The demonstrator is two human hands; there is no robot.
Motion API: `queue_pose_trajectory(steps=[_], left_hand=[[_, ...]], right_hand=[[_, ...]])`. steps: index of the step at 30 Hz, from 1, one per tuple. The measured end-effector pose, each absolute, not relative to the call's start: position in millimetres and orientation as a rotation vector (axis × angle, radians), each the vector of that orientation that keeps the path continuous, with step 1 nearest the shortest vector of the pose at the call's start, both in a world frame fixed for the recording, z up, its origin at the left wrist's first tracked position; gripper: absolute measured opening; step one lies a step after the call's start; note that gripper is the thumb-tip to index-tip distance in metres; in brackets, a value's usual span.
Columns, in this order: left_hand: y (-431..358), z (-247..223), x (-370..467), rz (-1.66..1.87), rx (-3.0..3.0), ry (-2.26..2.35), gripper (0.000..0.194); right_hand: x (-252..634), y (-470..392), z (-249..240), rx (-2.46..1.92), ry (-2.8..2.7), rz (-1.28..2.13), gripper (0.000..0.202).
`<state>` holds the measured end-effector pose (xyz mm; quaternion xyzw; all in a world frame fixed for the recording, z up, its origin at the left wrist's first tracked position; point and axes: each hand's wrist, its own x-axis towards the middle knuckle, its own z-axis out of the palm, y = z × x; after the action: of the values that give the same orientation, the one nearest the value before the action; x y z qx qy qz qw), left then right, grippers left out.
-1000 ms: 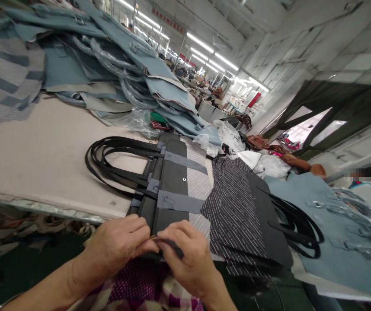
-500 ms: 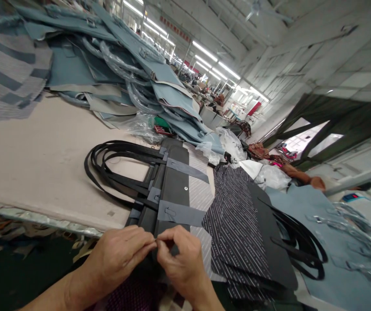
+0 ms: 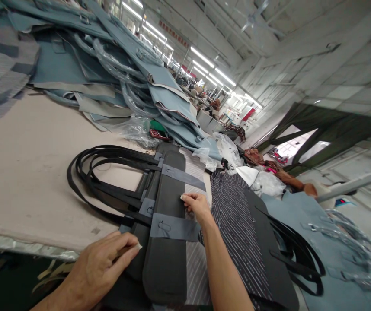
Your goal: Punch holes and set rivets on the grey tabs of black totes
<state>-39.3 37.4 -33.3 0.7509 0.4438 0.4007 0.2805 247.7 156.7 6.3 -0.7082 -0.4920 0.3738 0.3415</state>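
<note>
My left hand is closed in a pinch at the lower left of the stack of black bag panels. A small pale bit shows at its fingertips, too small to name. Over the top panel, my right hand pinches with thumb and forefinger at the panel's right edge, between two grey strips. What lies between its fingertips I cannot make out. Each grey strip crosses the black panel onto a pale striped lining. Black strap handles loop out leftward from the stack.
Blue bag pieces with plastic-wrapped handles are heaped at the back left of the beige table. Right of my stack lie dark striped panels with black handles, then more blue pieces. Clear plastic lies behind the stack.
My hands were together at the front end of the stack. They have parted: the right has moved up and rightward onto the top panel, the left a little down and leftward.
</note>
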Motion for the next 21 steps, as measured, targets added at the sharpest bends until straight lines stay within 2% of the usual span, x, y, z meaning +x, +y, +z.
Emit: queue_pose_trajectory(steps=[6,11,15,18,21], left_hand=[[38.4,-27.5,-38.1,1.142,2.007,1.126,0.027],[38.6,-24.0,-39.7,1.074,1.905,1.062,0.025],[40.1,-21.4,-43.9,0.997,1.803,1.032,0.022],[40.7,-24.3,-47.7,0.952,1.742,1.016,0.022],[36.9,-31.8,-52.6,0.958,1.751,1.013,0.023]], right_hand=[[248.9,167.9,-2.0,-2.003,-1.354,0.952,0.018],[257.9,160.4,13.1,-2.044,-1.439,0.71,0.033],[217.1,127.9,29.3,-1.826,-1.601,0.528,0.021],[168.7,98.6,30.2,-1.6,-1.904,0.491,0.023],[134.2,83.9,23.6,-1.54,-2.211,0.238,0.019]])
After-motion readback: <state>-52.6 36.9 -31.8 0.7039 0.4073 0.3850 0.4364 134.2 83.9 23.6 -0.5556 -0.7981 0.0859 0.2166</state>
